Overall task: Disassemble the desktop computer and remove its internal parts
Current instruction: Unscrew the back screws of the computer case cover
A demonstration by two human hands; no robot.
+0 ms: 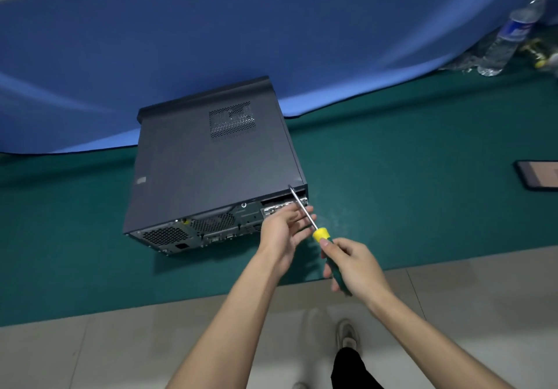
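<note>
Right hand [353,264] grips the screwdriver [305,213], tip at the computer's [211,162] near-right rear corner, left hand [283,231] open-fingered steadying the shaft: unscrewing the cover, likely needing firm, square turning next.

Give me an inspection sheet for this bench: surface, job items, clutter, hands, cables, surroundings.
Surface: dark green mat on the bench, a blue cloth draped behind it.
Job's things: dark grey metal desktop computer case lying flat, cover on, rear panel facing the person; yellow-and-green-handled screwdriver, tip at the case's top right rear edge.
Clutter: clear plastic water bottle far right; dark flat tablet-like object at right edge.
Hands: left hand open, its fingers beside the shaft; right hand holds the handle in its grip.
Cables: nothing seen.
Surroundings: pale tiled floor; the person's shoe below.
</note>
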